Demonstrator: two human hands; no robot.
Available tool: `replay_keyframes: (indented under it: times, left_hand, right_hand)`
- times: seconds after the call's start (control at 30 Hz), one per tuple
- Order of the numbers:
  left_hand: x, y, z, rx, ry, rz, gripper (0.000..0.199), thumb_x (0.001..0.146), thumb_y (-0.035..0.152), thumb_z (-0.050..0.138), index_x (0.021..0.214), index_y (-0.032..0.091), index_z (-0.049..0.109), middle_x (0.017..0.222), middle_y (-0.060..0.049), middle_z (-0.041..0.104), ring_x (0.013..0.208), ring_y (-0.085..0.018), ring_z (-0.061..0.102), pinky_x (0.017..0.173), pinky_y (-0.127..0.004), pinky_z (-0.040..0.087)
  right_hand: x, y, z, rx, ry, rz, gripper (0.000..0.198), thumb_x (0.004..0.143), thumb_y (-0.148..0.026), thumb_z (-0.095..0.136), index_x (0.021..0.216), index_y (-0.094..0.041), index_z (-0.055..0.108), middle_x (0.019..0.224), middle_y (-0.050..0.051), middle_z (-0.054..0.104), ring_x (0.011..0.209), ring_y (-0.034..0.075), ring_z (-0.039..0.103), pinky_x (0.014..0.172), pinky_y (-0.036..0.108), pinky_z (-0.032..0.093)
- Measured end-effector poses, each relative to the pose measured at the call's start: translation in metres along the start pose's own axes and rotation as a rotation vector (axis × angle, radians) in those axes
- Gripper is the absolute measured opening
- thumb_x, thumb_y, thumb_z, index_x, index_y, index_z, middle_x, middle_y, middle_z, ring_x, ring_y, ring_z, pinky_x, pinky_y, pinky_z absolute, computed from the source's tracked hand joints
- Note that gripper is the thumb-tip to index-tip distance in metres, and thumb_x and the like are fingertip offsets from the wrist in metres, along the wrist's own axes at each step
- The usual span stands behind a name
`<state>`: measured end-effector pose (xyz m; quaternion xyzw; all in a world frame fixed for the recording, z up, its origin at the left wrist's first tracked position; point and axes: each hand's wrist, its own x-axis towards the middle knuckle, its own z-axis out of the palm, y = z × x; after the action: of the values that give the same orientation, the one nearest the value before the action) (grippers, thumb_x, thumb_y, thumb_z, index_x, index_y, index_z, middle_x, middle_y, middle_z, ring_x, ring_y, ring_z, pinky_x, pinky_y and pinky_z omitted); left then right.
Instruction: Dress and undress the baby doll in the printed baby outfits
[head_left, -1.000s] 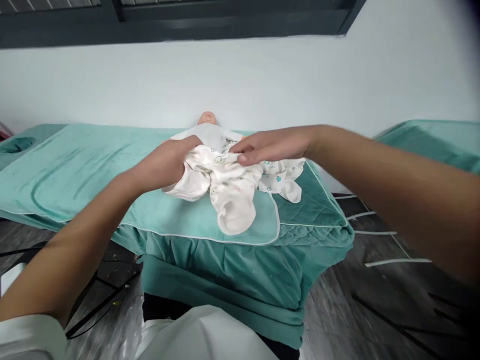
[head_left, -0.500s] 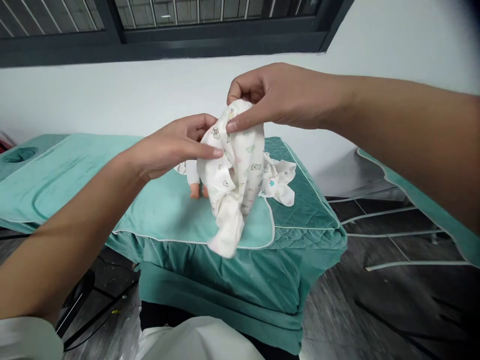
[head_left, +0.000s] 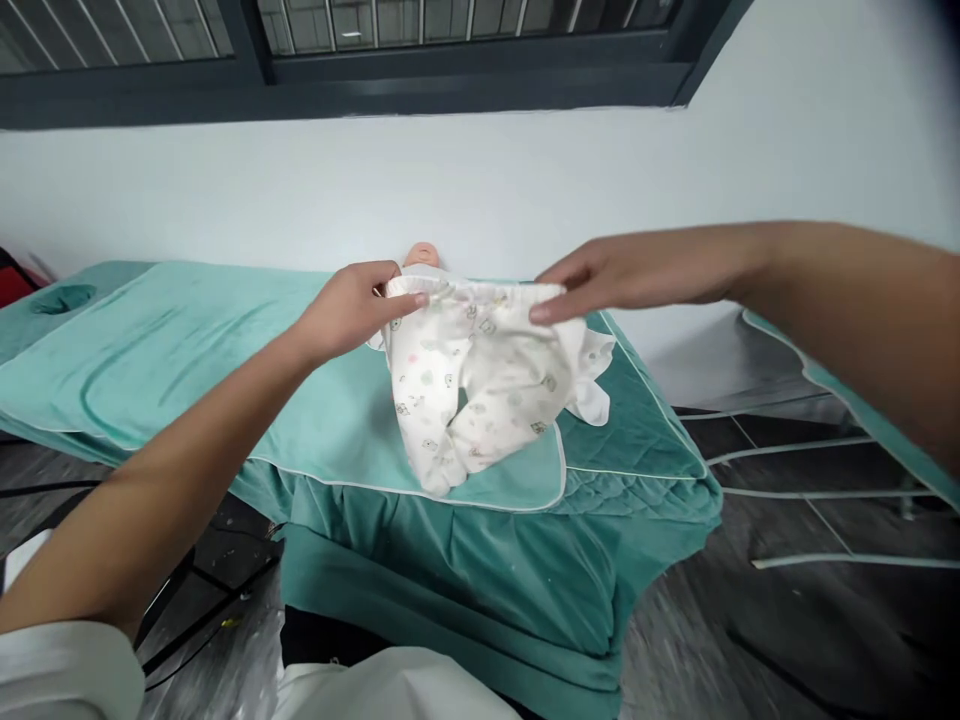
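Small white baby pants (head_left: pixel 480 370) with a pastel animal print hang spread between my hands above the bed. My left hand (head_left: pixel 367 305) pinches the left end of the elastic waistband, thumb in front. At the right end, my right hand (head_left: pixel 592 283) grips the waistband between thumb and fingers. Behind the pants lies a baby doll (head_left: pixel 423 254); only the top of its head and a bit of white clothing show. A crumpled white printed garment (head_left: pixel 594 380) rests on the bed to the right, partly covered by the pants.
The bed (head_left: pixel 637 440) has a green quilted cover with a lighter green cloth (head_left: pixel 300 430) over it. A white wall and a dark barred window (head_left: pixel 465 70) stand behind. At right is a rack of pale metal bars (head_left: pixel 795 450); black stand legs are at lower left.
The pants have gone from bunched up to spread wide at the waistband. My right hand has moved right and lower, my left hand slightly left and down. The doll's head now shows.
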<state>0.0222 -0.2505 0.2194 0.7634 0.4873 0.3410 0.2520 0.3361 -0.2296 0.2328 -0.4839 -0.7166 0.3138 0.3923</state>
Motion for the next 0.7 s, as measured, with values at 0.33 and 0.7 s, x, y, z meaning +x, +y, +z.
replay_keyframes:
  times: [0.33,0.7]
  left_hand:
    - [-0.038,-0.053,0.075,-0.447,0.12,-0.009,0.071,0.081,0.046,0.075,0.142,0.025,0.046,0.138,-0.01,0.061,0.128,-0.027,0.059,0.102,-0.039,0.054]
    - [-0.065,-0.087,0.08,-0.131,0.52,0.053,0.032,0.087,0.043,0.067,0.11,0.023,0.06,0.135,-0.011,0.056,0.131,-0.029,0.054,0.114,-0.045,0.044]
  right_hand:
    - [0.002,-0.02,0.103,0.308,-0.431,-0.03,0.043,0.083,-0.063,0.071,0.094,-0.021,0.073,0.095,0.006,0.073,0.097,0.025,0.07,0.086,0.043,0.06]
    - [0.04,0.04,0.13,0.15,-0.366,0.363,0.041,0.072,-0.059,0.079,0.077,-0.02,0.065,0.076,0.008,0.073,0.066,0.021,0.068,0.06,0.034,0.057]
